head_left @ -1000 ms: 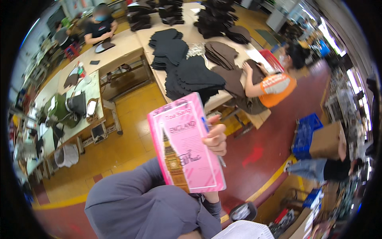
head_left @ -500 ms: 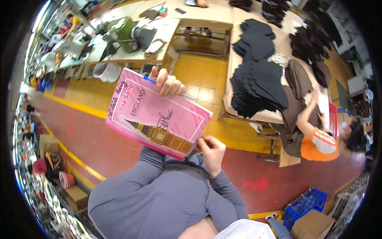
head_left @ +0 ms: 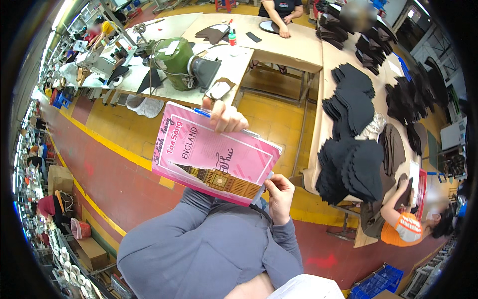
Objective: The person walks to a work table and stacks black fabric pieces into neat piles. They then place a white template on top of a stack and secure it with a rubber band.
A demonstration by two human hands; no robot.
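A pink notebook (head_left: 199, 149) with a clock tower pictured on its cover is held tilted in front of my body. My left arm passes behind it, and the fingers of my left hand (head_left: 226, 117) curl over its far edge. Under those fingers, along the same edge, lies a pen (head_left: 202, 112) with a blue end. My right hand (head_left: 280, 195) pinches the notebook's near right corner between thumb and fingers. The notebook hides my left palm and wrist.
Right of me, a long table (head_left: 309, 172) bears stacks of black cut pieces (head_left: 348, 169); a person in orange (head_left: 401, 229) works beside it. A green machine (head_left: 172, 62) stands on the far left bench. Another person (head_left: 281, 12) works behind the far table. A blue crate (head_left: 376, 281) sits lower right.
The view has shifted, so more of the far tables and the person behind them shows. The notebook sits slightly further right and lower in the picture; both hands keep their hold.
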